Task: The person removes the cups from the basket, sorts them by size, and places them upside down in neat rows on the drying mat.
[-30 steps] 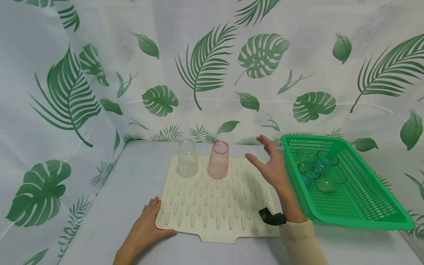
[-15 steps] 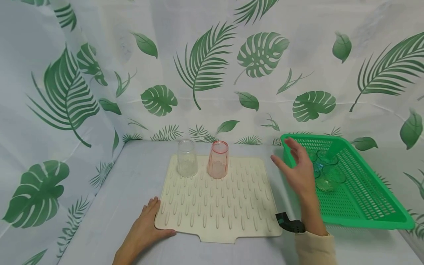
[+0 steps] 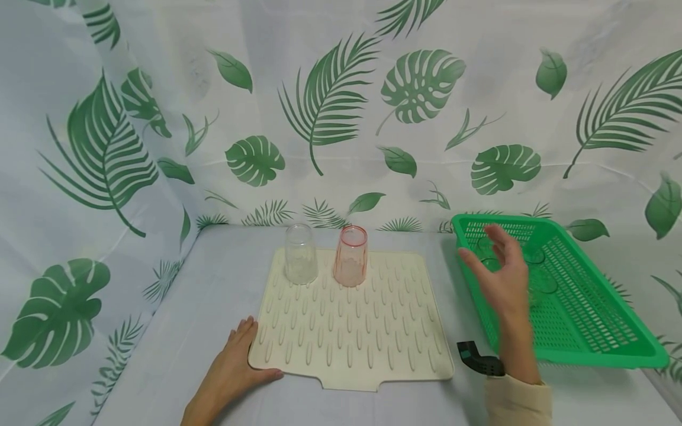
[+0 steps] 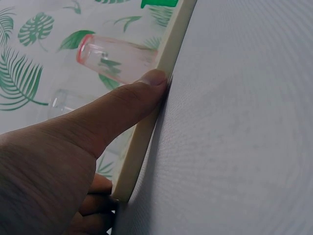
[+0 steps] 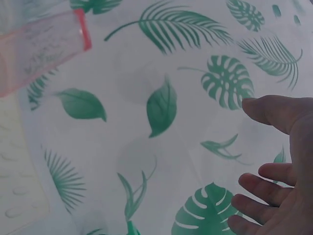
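Observation:
My left hand [image 3: 234, 361] holds the near left corner of a cream draining board [image 3: 348, 331] with raised ribs. Its thumb [image 4: 122, 103] lies along the front edge, and the fingers are at the left side. On the back part of the board stand a clear glass [image 3: 301, 257] and, right of it, a pink-tinted glass [image 3: 351, 260] with a red rim. My right hand [image 3: 503, 278], thumb and fingers apart with nothing between them, is over the left part of a green plastic basket [image 3: 591, 349]. Several glasses [image 3: 544, 279] lie inside the basket, partly hidden by this hand.
White cloth [image 3: 208, 284] covers the table. A white curtain [image 3: 341, 195] with green leaves closes off the back and left side. The basket's left wall stands a short way right of the board.
My right hand has moved right, from over the board's right edge to over the basket. My left hand stays at the board's corner, and both standing glasses keep their places.

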The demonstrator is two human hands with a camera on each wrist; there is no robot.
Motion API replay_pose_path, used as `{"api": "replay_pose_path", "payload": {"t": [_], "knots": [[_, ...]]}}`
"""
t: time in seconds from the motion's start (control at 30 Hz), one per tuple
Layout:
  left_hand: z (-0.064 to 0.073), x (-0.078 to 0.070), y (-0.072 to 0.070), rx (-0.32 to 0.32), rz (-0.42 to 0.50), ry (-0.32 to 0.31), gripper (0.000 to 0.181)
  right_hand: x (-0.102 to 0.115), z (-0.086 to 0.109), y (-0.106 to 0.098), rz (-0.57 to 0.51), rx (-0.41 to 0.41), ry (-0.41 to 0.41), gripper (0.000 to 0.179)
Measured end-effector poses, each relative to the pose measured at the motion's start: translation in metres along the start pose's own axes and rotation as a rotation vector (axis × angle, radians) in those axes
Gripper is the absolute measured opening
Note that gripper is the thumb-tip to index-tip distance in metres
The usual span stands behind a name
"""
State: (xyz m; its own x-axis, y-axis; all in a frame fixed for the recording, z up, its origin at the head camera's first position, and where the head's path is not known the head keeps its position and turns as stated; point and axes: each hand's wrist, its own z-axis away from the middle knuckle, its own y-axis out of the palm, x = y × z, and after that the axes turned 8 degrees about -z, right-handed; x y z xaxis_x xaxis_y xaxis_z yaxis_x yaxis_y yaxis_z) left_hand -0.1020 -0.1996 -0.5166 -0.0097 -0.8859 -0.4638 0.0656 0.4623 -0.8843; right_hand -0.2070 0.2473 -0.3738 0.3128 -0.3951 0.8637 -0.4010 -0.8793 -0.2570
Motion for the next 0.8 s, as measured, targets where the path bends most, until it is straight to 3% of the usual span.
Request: {"api": "replay_pose_path", "payload": {"t": [0.3,0.5,0.8], "knots": [[-0.001,-0.001,0.001,-0.014,-0.016,0.001,0.124,-0.027,-0.008,-0.018,0.036,-0.071,-0.005,0.065],[-0.001,0.0,0.001,0.006,-0.008,-0.014,0.124,-0.022,-0.009,-0.028,0.037,-0.1,0.087,0.066],[0.0,-0.001,0.001,-0.008,-0.009,-0.004,0.122,-0.035,-0.013,-0.042,0.104,-0.093,0.223,0.072]]}}
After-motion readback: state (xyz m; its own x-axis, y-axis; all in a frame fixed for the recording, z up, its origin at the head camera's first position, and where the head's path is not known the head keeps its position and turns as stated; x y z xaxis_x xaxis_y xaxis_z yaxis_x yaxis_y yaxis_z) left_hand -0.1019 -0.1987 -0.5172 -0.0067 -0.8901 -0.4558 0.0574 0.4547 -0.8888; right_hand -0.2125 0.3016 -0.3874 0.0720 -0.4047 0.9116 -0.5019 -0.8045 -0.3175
